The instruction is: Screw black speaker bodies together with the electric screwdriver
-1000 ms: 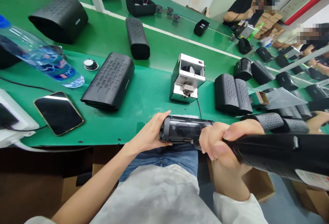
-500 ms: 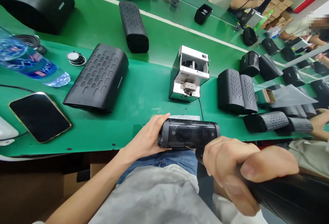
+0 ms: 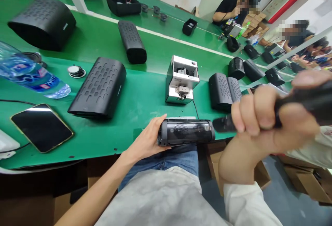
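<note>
At the table's front edge, my left hand [image 3: 147, 137] is closed around the left end of a black speaker [image 3: 188, 133] with a glossy, perforated face. My right hand [image 3: 269, 119], blurred by motion, grips a black electric screwdriver [image 3: 223, 124] up on the right. The screwdriver's nose points left, near the speaker's right end; whether they touch I cannot tell. Behind the speaker stands a white screw feeder machine [image 3: 181, 81] with a cable running from it.
Left on the green table [image 3: 145, 87] are a black speaker housing [image 3: 100, 87], a phone [image 3: 42, 127], a water bottle [image 3: 33, 72] and a round speaker driver [image 3: 76, 71]. More housings [image 3: 220, 89] stand on the right. Open cartons [image 3: 308, 181] are on the floor. Co-workers sit at the back right.
My right hand has lifted the screwdriver up from the speaker's lower right end. My left hand still holds the speaker. The whole view has shifted slightly.
</note>
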A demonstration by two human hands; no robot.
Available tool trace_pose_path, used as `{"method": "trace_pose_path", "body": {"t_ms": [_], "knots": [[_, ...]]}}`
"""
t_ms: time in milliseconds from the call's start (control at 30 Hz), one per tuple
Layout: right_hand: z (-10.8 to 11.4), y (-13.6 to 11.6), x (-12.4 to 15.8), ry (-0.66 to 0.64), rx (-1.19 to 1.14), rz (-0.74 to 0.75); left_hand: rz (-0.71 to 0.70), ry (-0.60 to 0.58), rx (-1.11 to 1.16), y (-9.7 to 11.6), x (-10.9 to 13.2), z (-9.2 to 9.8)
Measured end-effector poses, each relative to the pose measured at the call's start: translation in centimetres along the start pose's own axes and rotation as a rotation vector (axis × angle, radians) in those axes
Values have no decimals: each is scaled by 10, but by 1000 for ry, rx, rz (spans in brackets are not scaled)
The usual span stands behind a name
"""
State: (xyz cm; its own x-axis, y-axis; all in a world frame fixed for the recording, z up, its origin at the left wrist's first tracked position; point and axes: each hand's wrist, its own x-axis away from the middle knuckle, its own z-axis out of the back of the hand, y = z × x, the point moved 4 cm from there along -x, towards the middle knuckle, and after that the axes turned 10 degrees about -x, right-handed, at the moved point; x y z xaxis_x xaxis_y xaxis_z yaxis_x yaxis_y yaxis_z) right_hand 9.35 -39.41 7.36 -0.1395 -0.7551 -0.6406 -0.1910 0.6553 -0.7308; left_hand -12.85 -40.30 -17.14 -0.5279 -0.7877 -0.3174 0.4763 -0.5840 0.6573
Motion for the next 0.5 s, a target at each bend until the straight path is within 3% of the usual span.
{"method": "trace_pose_path", "body": {"t_ms": [67,133,200,333,500], "knots": [[-1,12,-32,94,-102,108,8,1,-4,0,0,0],[-3,34,-56,198,18,170,25,-3,-5,0,0,0],[-7,60,-73,199,168,167,39,-8,-3,-1,0,-1],[-8,99,-84,167,262,219,46,-8,4,-2,1,-3],[-2,124,-90,159,213,268,40,0,8,-2,1,-2]]}}
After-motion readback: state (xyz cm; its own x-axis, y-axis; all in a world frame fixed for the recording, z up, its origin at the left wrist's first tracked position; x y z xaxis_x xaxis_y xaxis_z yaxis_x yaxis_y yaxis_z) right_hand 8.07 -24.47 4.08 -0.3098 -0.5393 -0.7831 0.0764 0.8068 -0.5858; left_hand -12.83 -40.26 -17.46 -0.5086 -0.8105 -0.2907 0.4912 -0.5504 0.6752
